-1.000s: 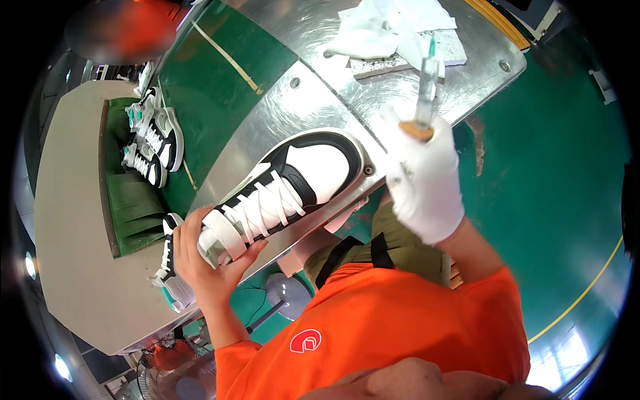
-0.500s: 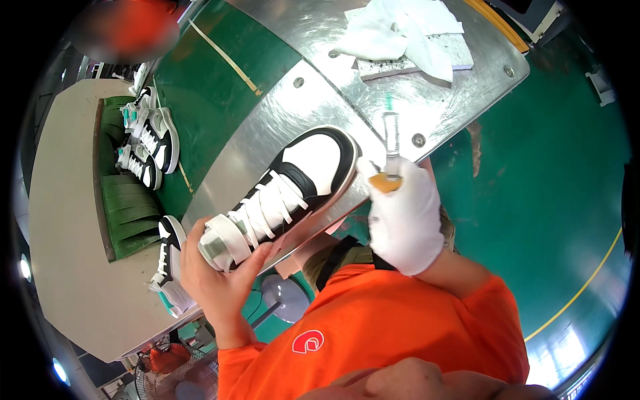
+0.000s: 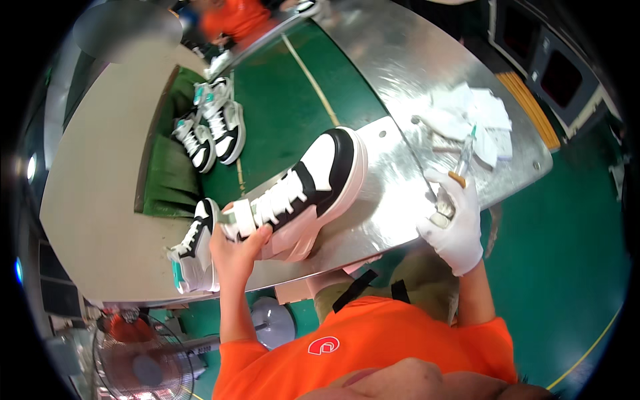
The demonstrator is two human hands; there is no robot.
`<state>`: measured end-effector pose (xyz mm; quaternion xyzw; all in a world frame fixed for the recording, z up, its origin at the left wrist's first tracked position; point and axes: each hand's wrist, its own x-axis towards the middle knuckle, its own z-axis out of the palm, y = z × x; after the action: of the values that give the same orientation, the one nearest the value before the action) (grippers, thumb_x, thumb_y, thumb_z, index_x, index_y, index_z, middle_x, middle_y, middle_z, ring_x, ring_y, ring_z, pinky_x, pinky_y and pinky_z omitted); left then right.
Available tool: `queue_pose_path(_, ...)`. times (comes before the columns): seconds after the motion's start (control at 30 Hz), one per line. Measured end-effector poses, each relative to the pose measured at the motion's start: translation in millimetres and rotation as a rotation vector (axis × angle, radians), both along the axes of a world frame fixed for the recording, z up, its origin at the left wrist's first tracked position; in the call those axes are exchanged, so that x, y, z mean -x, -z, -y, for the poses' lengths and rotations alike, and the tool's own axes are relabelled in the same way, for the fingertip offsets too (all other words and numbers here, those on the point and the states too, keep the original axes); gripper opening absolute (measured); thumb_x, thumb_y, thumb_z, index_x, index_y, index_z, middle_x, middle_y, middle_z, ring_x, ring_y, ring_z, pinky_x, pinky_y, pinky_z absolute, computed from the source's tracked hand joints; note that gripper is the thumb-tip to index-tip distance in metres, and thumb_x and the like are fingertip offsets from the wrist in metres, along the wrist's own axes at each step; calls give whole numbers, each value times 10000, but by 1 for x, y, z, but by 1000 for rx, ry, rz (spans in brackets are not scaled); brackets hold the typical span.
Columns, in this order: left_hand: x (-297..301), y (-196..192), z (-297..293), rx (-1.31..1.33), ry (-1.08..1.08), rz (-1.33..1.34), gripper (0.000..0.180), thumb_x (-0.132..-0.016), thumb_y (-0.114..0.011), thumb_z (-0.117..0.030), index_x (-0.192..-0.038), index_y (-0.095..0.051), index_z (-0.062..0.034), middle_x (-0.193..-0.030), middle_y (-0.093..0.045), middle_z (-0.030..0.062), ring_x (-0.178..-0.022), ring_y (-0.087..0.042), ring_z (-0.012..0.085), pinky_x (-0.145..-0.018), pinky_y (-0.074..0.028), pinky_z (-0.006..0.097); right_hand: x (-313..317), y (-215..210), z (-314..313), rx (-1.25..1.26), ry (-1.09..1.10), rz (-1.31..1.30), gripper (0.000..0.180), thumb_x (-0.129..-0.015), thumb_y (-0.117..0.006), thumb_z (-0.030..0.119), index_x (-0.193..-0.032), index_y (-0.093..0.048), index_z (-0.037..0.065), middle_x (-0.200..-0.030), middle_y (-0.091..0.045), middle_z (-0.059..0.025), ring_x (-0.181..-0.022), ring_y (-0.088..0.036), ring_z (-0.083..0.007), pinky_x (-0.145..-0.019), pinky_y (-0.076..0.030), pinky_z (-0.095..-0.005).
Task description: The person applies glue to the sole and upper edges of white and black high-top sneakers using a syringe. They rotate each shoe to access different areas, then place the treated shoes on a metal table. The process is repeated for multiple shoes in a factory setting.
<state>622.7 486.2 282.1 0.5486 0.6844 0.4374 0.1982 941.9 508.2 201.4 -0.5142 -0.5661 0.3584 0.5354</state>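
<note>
My bare left hand (image 3: 235, 255) grips a black-and-white high-top sneaker (image 3: 323, 167) by its ankle end, thumb across the tongue side. The shoe is tilted, its toe raised toward the far right and its pale sole side showing. White laces run up its front. To the right, my white-gloved right hand (image 3: 461, 230) is closed around a clear syringe (image 3: 465, 157). A green tip points away from me, and an amber piece sits near the fingers. The syringe is apart from the shoe.
White cloths (image 3: 490, 113) lie on a pad on the metal table (image 3: 393, 220). Several similar sneakers (image 3: 227, 127) stand at the left by a green fringed strip (image 3: 163, 180). Another sneaker (image 3: 193, 250) is beside my left hand. A fan (image 3: 143, 367) stands lower left.
My right hand with the syringe has moved right, away from the toe. The sneaker has been tipped so more of its sole side shows. The whole view has shifted.
</note>
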Motion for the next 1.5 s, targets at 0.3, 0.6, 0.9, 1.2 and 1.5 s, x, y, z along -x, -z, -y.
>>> queue_pose_path(0.3, 47, 2, -13, -3, -74, 87, 332, -783, -758, -206, -1003, -646, 16, -829, -679, 40, -752, -609, 102, -718, -482, 247, 16, 16, -4, 35, -130, -59, 707, -623, -726, -80, -1281, -520, 76, -1185, -346, -79, -887, -480, -142, -702, -471, -215)
queue_pose_path(0.6, 71, 0, -30, 393, 91, 140, 459, -781, -752, -374, -971, -679, 38, -873, -685, 83, -774, -617, 122, -722, -487, 272, 42, -12, -21, -102, -149, 262, 768, -594, -831, 72, -1295, -518, 75, -1161, -404, -91, -970, -506, -215, -868, -462, -317)
queue_pose_path(0.9, 52, -12, -31, 456, 126, -116, 587, -721, -726, -518, -968, -680, 12, -894, -703, 137, -827, -668, 210, -766, -495, 327, 68, -14, -42, -17, -209, 170, 850, -597, -867, 201, -1351, -490, 98, -1152, -465, -134, -1055, -533, -255, -919, -447, -360)
queue_pose_path(1.2, 45, -22, -27, 512, 188, -184, 594, -774, -687, -498, -1078, -631, 10, -935, -694, 146, -859, -658, 214, -776, -490, 320, 100, -25, -42, -196, 146, 195, 627, -704, -719, 65, -1298, -517, 48, -1240, -387, -201, -976, -522, -297, -859, -450, -355)
queue_pose_path(1.5, 5, -58, -2, 661, 335, -266, 684, -792, -688, -501, -1079, -512, 94, -622, -613, 160, -577, -648, 265, -575, -488, 365, 121, -23, -66, -346, 468, 608, 377, -824, -650, 117, -1154, -525, -17, -1017, -544, -252, -918, -563, -405, -797, -454, -427)
